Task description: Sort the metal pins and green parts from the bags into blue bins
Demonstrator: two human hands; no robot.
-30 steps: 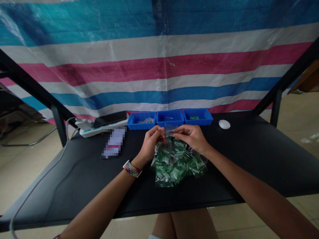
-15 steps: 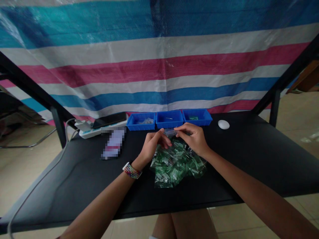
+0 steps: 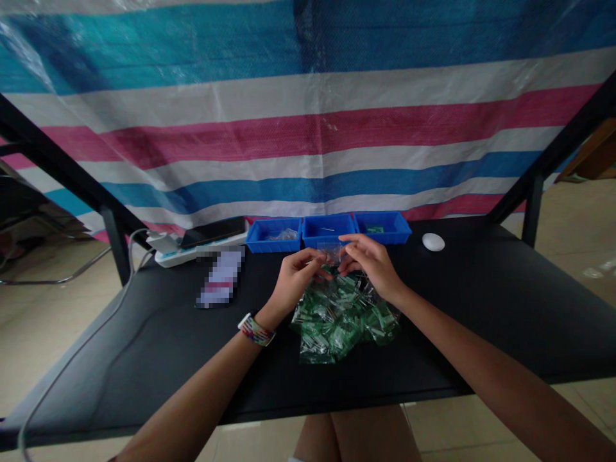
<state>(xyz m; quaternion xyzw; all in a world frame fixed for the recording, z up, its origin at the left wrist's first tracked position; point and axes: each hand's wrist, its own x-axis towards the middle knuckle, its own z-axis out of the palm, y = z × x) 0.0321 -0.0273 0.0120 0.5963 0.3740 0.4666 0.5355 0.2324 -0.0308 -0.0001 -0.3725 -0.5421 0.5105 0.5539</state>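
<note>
A small clear plastic bag is stretched between my two hands, just in front of the middle blue bin. My left hand pinches its left side, thumb against fingers. On the other side my right hand grips the bag's right edge between thumb and fingers, its index finger extended over the top. Under and in front of both hands lies a pile of filled clear bags with green and silvery pieces inside. What those pieces are is too small to tell. Whether the held bag contains anything is unclear.
Along the back stand a left blue bin with clear bags, a middle blue bin with a thin light piece, and a right blue bin with green pieces. A white mouse, power strip and dark phone lie around.
The clear bag has turned from lying flat and narrow to spread more upright between my fingers. My right index finger has lifted and stretched out; my left fingers have closed in on the bag.
</note>
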